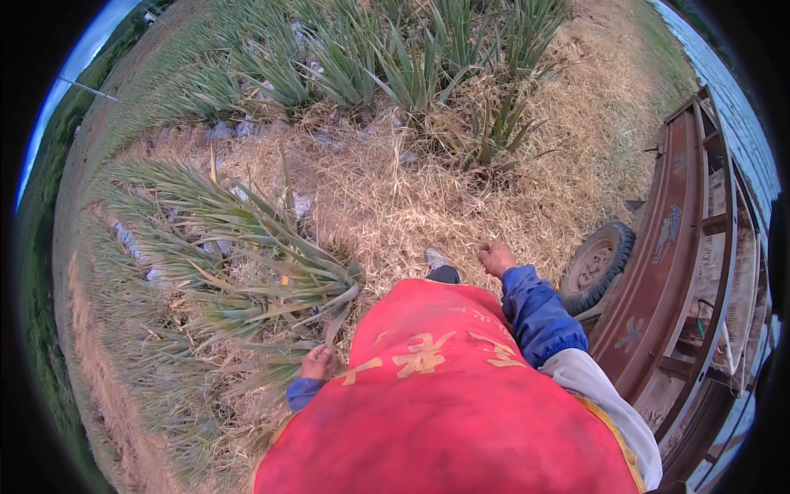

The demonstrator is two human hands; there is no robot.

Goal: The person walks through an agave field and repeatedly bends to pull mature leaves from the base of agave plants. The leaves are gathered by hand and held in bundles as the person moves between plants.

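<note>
My left hand (318, 361) hangs low beside the red apron (436, 395) on my front, its fingers loosely curled. Just above it in the picture, the tip of a long leaf on a spiky plant (304, 276) comes close; whether they touch I cannot tell. Out ahead of my body on the other side is my right hand (497, 259), over dry straw (387, 206). Its fingers are bent in, and no object shows in them. A blue sleeve cover (535, 313) wraps my right forearm.
One shoe (434, 258) shows on the straw ahead. Close on the right stands a rusty red-brown truck or trailer bed (658, 263) with a wheel (598, 265). More spiky plants (411, 70) grow ahead in rows, and others spread over the left side.
</note>
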